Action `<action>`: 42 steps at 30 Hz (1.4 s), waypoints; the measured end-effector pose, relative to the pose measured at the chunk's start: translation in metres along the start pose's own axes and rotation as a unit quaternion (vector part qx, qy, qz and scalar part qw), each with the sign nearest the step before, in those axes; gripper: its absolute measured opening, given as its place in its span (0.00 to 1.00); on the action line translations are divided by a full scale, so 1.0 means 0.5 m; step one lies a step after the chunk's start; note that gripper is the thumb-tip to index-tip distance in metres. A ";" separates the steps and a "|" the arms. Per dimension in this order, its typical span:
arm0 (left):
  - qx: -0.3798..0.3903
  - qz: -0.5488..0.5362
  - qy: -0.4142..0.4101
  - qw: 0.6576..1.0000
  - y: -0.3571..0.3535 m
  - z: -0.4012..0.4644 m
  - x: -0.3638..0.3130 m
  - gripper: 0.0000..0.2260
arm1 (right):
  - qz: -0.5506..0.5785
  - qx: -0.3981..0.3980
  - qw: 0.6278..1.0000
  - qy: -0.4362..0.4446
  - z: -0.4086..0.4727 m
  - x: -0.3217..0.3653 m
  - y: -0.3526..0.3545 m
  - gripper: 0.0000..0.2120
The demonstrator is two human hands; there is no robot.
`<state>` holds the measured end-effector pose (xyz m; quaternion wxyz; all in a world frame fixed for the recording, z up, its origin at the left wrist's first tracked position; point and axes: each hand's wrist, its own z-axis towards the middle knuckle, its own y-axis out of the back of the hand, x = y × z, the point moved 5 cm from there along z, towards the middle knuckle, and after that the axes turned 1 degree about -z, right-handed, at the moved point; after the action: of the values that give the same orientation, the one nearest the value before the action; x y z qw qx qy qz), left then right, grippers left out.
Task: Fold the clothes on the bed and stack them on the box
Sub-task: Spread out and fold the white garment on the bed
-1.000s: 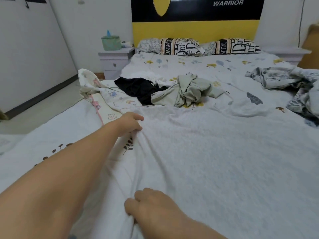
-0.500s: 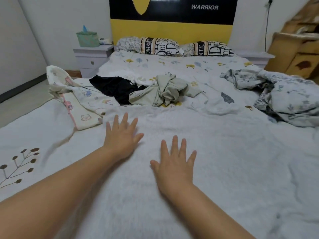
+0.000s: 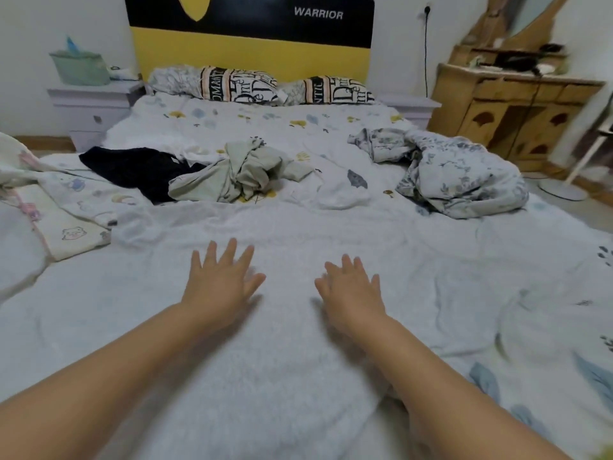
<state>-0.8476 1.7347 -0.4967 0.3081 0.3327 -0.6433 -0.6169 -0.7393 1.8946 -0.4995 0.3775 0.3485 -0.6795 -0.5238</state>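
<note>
A large white fleecy cloth [image 3: 298, 343] lies spread flat across the near part of the bed. My left hand [image 3: 219, 280] lies on it palm down with fingers straight and spread. My right hand [image 3: 351, 287] lies flat on it to the right, fingers straight too. Beyond them, a crumpled pale green garment [image 3: 242, 174] sits mid-bed, with a black garment [image 3: 139, 171] to its left. A cartoon-print cream garment [image 3: 63, 210] lies at the left edge. A blue floral crumpled cloth [image 3: 464, 174] is at the right. No box is in view.
Two lettered pillows [image 3: 238, 84] lie at the yellow and black headboard [image 3: 252, 38]. A white nightstand [image 3: 89, 107] with a green tissue box [image 3: 79, 68] stands at the left. A wooden dresser [image 3: 510, 107] and a fan base [image 3: 560, 190] are at the right.
My left hand let go of the white cloth's edge and both hands opened flat on it. They have since slid apart, and the view has swung right.
</note>
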 end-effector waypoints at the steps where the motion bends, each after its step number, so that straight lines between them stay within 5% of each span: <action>1: 0.004 -0.013 -0.024 1.000 -0.002 -0.011 -0.041 0.27 | -0.023 -0.013 0.999 -0.036 -0.010 -0.040 0.004 0.24; 5: 0.057 -0.086 -0.080 0.991 -0.067 -0.044 -0.152 0.37 | -0.035 0.003 0.987 -0.156 -0.052 -0.173 -0.031 0.28; 7: 0.080 -0.083 -0.102 0.988 -0.107 -0.064 -0.179 0.53 | 0.002 0.049 0.986 -0.161 -0.066 -0.207 -0.062 0.29; 9: 0.073 -0.051 -0.093 0.992 -0.136 -0.075 -0.184 0.56 | 0.057 0.067 0.987 -0.134 -0.066 -0.224 -0.073 0.29; 12: 0.044 -0.032 -0.061 0.997 -0.111 -0.084 -0.190 0.42 | 0.205 0.001 0.976 -0.071 -0.072 -0.242 -0.019 0.20; 14: -0.072 -0.036 -0.081 0.993 -0.057 -0.091 -0.216 0.28 | 0.268 -0.066 0.959 -0.061 -0.100 -0.273 0.031 0.16; 17: -0.227 -0.142 -0.213 0.940 0.000 -0.136 -0.282 0.18 | 0.181 -0.128 0.974 -0.054 -0.153 -0.325 0.073 0.16; 20: -0.145 -0.166 -0.387 0.895 0.016 -0.197 -0.379 0.15 | 0.100 -0.125 0.986 -0.053 -0.197 -0.353 0.069 0.12; 23: -0.058 -0.067 -0.439 0.894 -0.009 -0.219 -0.444 0.21 | 0.094 -0.118 0.987 -0.053 -0.224 -0.364 0.057 0.06; 26: -0.058 -0.084 -0.396 0.913 -0.020 -0.204 -0.464 0.10 | 0.109 -0.092 0.989 -0.042 -0.235 -0.368 0.042 0.06; 29: -0.073 -0.300 -0.262 0.915 0.017 -0.176 -0.450 0.13 | 0.112 -0.071 0.991 -0.022 -0.239 -0.373 0.030 0.11; 35: 0.003 -0.608 -0.076 0.791 0.097 -0.120 -0.409 0.15 | 0.104 -0.167 0.980 -0.044 -0.224 -0.367 0.046 0.30; 39: 0.082 -0.711 0.013 0.698 0.089 -0.093 -0.378 0.13 | 0.129 -0.223 0.966 -0.037 -0.176 -0.348 0.053 0.16; 42: 0.096 -0.741 0.068 0.662 0.081 -0.078 -0.345 0.14 | 0.219 -0.185 0.958 -0.005 -0.132 -0.357 0.070 0.08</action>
<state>-0.7165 1.8520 -0.4519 -0.2413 0.7681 -0.2175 -0.5518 -0.5999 2.0275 -0.4810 0.5375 0.1129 -0.6319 -0.5468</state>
